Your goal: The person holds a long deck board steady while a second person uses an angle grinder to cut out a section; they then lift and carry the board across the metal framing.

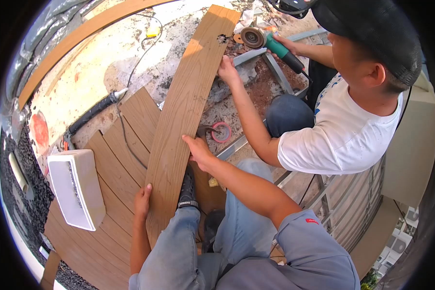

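A long brown wood-grain decking board (181, 104) slants from my lap up toward the far end. My left hand (142, 200) grips its left edge close to my knee. Farther along, my right hand (199, 152) is on the right edge, thumb on top and the other fingers partly hidden. Near the board's far end is a dark, ragged cut-out (222, 38). A person at my right steadies the board with one hand (228, 70). In the other, this person holds a green angle grinder (275, 46), its disc just right of the cut-out.
Laid decking (113, 193) spreads at left, with a white foam box (77, 188) on it. A black tube-shaped tool (94, 113) and a cable lie beyond. Pink tape (221, 132) rests right of the board. Metal framing (324, 198) runs along the right.
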{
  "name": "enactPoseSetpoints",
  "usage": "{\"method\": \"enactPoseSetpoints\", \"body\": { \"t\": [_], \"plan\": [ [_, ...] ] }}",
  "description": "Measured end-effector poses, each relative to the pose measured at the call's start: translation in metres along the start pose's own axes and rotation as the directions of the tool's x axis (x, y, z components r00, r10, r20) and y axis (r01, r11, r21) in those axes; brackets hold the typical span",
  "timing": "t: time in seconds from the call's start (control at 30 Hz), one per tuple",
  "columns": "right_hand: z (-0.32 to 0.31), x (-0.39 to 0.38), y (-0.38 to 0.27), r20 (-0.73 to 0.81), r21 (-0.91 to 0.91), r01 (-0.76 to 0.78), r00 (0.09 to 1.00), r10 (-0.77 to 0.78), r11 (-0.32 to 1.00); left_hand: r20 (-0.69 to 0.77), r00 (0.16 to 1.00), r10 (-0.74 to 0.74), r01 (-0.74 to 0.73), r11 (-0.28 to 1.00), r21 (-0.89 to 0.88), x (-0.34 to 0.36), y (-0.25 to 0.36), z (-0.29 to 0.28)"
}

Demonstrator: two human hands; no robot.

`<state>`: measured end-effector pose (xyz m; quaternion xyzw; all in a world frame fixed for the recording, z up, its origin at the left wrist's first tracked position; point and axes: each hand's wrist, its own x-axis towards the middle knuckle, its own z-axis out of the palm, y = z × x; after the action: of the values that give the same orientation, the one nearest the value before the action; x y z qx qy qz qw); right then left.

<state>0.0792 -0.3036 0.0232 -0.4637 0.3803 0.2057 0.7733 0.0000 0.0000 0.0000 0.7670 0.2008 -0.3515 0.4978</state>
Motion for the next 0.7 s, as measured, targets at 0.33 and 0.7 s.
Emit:
{"method": "enactPoseSetpoints", "body": {
  "t": [0.33, 0.7],
  "plan": [
    [-0.0069, 0.0007, -0.0008, 0.021, -0.018, -0.01, 1.0, 0.01, 1.0, -0.014, 1.0, 0.023, -0.024, 0.999, -0.028, -0.0011, 0.0035, 0.0072],
    [-0.008, 0.0027, 0.0008, 0.069, -0.05, -0.049, 0.996, 0.053, 0.998, -0.029, 0.999, 0.021, -0.021, 1.0, 0.02, 0.0024, -0.004, 0.0018]
  ]
}}
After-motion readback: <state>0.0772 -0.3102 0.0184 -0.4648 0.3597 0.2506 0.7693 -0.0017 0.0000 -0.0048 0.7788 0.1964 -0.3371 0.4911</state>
